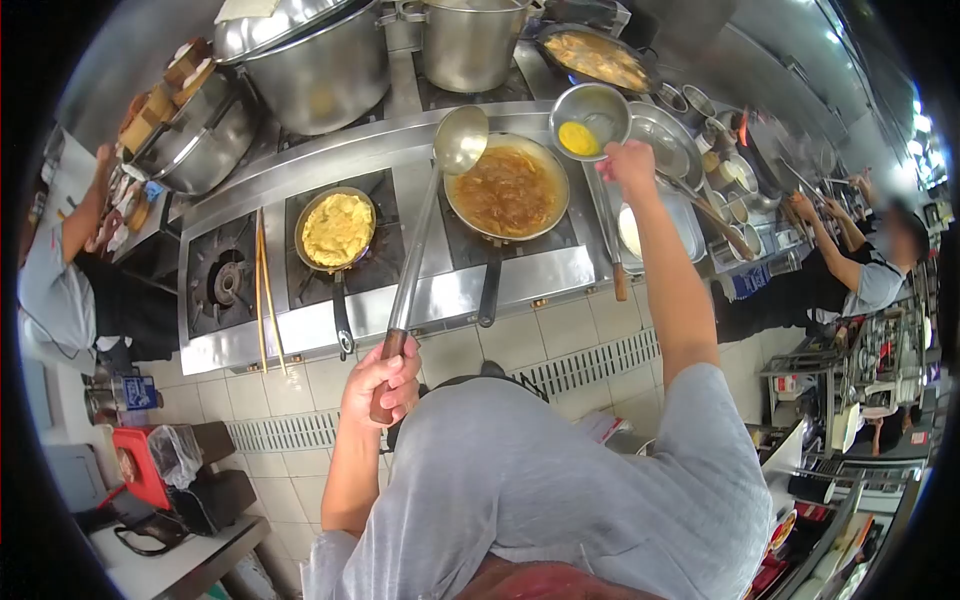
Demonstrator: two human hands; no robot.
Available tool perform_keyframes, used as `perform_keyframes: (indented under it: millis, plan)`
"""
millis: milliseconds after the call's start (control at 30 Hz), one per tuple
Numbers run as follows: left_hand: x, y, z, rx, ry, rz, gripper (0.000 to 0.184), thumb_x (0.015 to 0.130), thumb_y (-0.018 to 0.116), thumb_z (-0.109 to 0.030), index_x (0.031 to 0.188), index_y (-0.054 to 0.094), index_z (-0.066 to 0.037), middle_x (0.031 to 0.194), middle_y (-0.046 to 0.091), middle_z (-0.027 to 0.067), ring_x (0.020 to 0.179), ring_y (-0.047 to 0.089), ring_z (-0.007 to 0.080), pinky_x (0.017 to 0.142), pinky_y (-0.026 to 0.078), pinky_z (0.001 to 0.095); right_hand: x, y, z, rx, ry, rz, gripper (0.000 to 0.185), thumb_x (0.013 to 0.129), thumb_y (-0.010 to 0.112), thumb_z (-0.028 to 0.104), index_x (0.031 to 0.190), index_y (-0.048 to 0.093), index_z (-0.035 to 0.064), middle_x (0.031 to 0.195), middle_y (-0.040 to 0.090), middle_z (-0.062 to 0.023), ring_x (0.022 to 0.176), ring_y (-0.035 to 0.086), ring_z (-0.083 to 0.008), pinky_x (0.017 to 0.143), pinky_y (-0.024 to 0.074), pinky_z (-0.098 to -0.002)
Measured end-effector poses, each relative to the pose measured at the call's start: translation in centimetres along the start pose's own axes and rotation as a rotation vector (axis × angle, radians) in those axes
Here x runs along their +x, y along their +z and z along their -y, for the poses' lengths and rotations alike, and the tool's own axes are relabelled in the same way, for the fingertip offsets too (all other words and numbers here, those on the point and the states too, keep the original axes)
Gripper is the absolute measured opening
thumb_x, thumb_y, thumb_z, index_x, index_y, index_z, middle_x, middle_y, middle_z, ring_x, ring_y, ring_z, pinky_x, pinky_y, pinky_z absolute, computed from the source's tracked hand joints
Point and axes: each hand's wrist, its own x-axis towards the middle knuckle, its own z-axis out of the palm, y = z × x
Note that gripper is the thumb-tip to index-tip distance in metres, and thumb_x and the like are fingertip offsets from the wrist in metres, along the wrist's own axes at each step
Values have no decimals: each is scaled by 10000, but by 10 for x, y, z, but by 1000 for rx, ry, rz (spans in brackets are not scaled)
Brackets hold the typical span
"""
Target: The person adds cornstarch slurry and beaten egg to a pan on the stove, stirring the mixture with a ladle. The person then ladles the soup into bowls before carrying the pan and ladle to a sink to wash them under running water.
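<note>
Two grips: your left hand [384, 385] wraps ladle [420, 240] by its handle — stiff, likely head-heavy; right hand [628, 168] pinches bowl [604, 98] by rim — probably light, sloshy.

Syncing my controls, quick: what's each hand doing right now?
Left hand: closed, holding a ladle by its wooden handle.
Right hand: closed, holding a metal bowl with yellow liquid inside.

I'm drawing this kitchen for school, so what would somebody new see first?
Probably the long ladle in the left hand, slanting up beside a pan of brown food on the stove. Left of it sits yellow food in another pan. At the right, the right hand holds a metal bowl with something yellow inside.
</note>
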Motion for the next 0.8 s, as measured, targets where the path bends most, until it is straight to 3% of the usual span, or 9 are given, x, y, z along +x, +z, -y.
perform_keyframes:
  millis: [233,533,800]
  plan:
    - [3,5,6,14,21,-39,160,969,547,-107,1091,495,-18,715,437,11,455,458,78,391,488,269,34,21,3,-140,-48,7,147,822,613,67,756,636,-62,638,664,-123,498,649,-174,408,483,-290]
    - [8,5,8,9,42,-63,163,965,549,-108,1091,488,-22,715,436,10,453,457,78,387,496,266,48,59,1,-101,-50,106,145,825,595,54,763,653,-63,625,659,-118,494,648,-177,405,487,-316]
    - [8,8,7,8,78,-98,199,956,546,-92,1101,469,21,695,456,11,419,482,72,384,524,284,9,73,9,-33,19,253,159,843,627,68,733,591,-41,641,618,-110,518,653,-189,399,470,-295]
